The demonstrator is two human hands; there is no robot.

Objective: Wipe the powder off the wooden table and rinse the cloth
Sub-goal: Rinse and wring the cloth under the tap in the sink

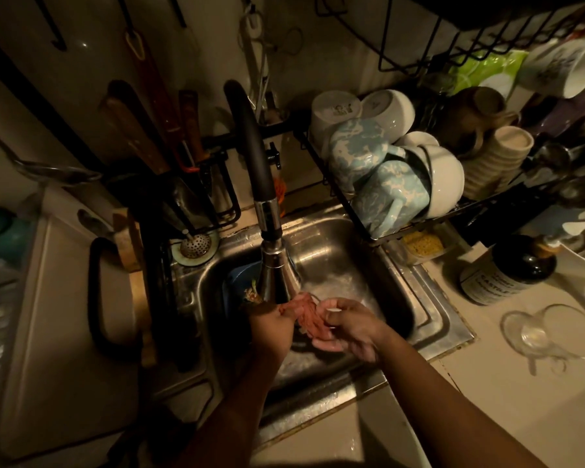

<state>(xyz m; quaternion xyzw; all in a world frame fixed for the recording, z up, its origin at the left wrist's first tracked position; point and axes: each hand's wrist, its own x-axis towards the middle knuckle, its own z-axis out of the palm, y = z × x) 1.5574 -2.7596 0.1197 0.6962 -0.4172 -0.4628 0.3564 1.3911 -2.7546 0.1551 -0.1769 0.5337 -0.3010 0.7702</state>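
- Sink time: the shiny steel sink (352, 251) sits low in the pale counter, so drips from the cloth fall into it and not onto the floor.
- The black wire dish rack (362, 217) stands just beside the sink on your right. It is full of white and blue bowls turned over to dry, so keep your elbow away from it.
- The tall black tap with the silver spray head (277, 275) bends out over the middle of the sink. Its head hangs right above your hands, and that is why you hold the cloth up there. It is too dark to tell if water is coming out.
- Your right hand (348, 327) is turned partly palm up. Its thumb and fingers pinch the right side of the cloth.
- Your left hand (271, 327) shows its back to the camera. Its fingers curl round the other end of the cloth.
- The small pink cloth (304, 315) is bunched up between your two hands, just under the spray head and above the sink floor. Holding both ends lets you rub the cloth on itself to get the powder out.
- The wooden table is not in view. I think the wiping is done and this is the rinse step; squeezing the cloth out comes next.
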